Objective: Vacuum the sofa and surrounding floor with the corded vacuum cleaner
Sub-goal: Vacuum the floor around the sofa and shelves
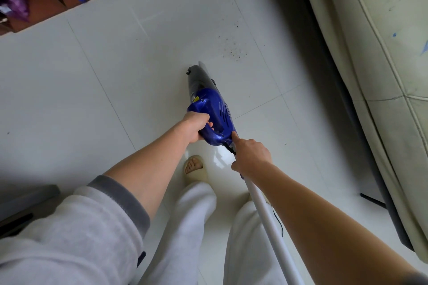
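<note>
A blue handheld vacuum cleaner point(212, 109) with a dark dust cup points down at the white tiled floor point(115, 81). My left hand point(195, 127) grips its blue handle. My right hand point(251, 157) holds the white tube point(266, 215) behind the body, its index finger stretched out onto the blue casing. A thin black cord point(279, 222) hangs beside the tube. Dark crumbs point(231, 50) lie on the tile just beyond the nozzle. The cream sofa point(382, 53) fills the right side.
A brown wooden shelf unit point(46, 2) holding bottles and a purple bag stands at the top left. My slippered foot point(194, 168) is below the vacuum. A grey object point(25, 201) sits at the lower left. A dark strip runs under the sofa's edge.
</note>
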Demonstrator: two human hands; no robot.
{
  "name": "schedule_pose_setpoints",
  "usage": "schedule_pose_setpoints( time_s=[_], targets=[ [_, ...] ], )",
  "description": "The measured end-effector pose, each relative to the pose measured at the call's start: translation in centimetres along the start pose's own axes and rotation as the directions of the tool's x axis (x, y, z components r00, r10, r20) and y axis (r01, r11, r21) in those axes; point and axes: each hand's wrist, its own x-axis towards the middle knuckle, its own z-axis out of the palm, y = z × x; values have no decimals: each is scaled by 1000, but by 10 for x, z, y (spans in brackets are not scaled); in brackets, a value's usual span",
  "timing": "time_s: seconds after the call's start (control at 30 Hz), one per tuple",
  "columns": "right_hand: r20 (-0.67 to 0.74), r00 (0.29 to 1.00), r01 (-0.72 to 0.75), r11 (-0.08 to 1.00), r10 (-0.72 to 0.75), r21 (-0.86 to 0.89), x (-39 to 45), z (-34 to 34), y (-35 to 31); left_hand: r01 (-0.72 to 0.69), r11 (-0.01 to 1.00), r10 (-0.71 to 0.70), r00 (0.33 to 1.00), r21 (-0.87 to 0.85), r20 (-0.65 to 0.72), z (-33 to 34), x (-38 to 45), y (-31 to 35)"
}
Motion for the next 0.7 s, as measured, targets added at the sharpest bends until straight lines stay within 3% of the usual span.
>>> schedule_pose_setpoints(
  time_s=[0.33,0.7],
  targets=[
    [-1,1000,20,996,-20,91,-3,10,-5,-7,998,8,1000,55,-26,-11,-6,-4],
    [-41,998,-49,989,56,140,-38,42,87,24,993,-26,1000,112,16,75,-19,-59]
  ],
)
